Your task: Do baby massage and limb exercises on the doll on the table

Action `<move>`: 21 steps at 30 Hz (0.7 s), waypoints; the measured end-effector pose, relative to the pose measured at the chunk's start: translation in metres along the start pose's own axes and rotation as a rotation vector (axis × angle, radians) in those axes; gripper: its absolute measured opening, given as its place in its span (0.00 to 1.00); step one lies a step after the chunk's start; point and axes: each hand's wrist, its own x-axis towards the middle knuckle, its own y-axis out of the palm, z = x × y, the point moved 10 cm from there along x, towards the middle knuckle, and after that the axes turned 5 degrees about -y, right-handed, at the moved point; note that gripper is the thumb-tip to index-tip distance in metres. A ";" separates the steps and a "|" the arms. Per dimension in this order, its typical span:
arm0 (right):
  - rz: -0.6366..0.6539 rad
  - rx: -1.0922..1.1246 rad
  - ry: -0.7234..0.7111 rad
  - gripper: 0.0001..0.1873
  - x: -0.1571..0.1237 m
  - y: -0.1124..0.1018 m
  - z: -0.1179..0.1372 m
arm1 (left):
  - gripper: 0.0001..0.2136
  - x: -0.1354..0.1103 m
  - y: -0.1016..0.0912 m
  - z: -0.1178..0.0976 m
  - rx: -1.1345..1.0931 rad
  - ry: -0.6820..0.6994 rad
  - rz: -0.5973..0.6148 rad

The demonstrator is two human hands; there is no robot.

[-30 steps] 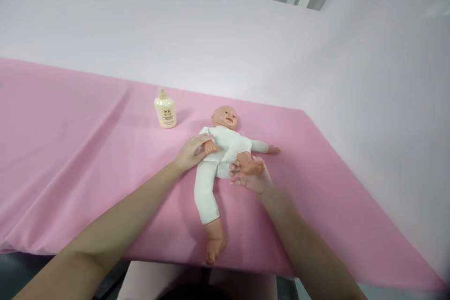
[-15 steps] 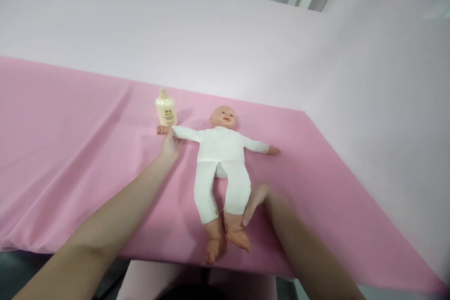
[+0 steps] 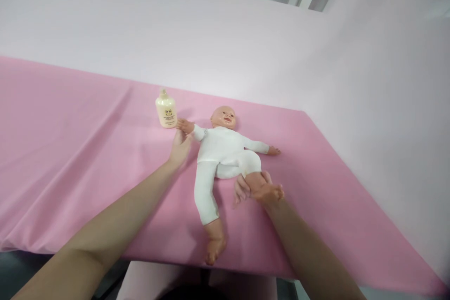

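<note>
A baby doll [image 3: 221,144] with a bare head and a white cloth body lies on its back, its head toward the wall. My left hand [image 3: 180,149] is closed around the doll's arm on the left, near the wrist; that arm is bent in toward the shoulder. Beneath the doll's leg on the right, my right hand [image 3: 242,188] grips the ankle area, partly hidden by the leg. This leg is raised and folded at the knee, its foot [image 3: 269,192] pointing right. The other leg [image 3: 206,192] lies straight toward me.
A pale yellow pump bottle [image 3: 166,111] stands upright just left of the doll's hand. Pink cloth [image 3: 87,150] with some creases covers the table. White walls [image 3: 176,33] rise behind and to the right. The table's front edge is close to my body.
My right hand has lifted the doll's leg, bending it up and to the right. The doll's left-side arm has been bent inward by my left hand, moving away from the bottle.
</note>
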 end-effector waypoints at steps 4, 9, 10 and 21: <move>-0.329 0.126 -0.162 0.29 -0.001 -0.025 0.028 | 0.20 -0.015 0.033 -0.007 0.272 0.059 0.242; -0.597 0.209 -0.155 0.27 -0.011 -0.046 0.031 | 0.20 -0.027 0.060 -0.003 0.504 0.174 0.501; -0.621 0.200 -0.147 0.26 -0.012 -0.049 0.030 | 0.20 -0.027 0.061 -0.002 0.521 0.185 0.508; -0.290 -0.022 -0.122 0.33 -0.001 -0.024 0.024 | 0.19 -0.021 0.041 -0.010 0.501 0.187 0.321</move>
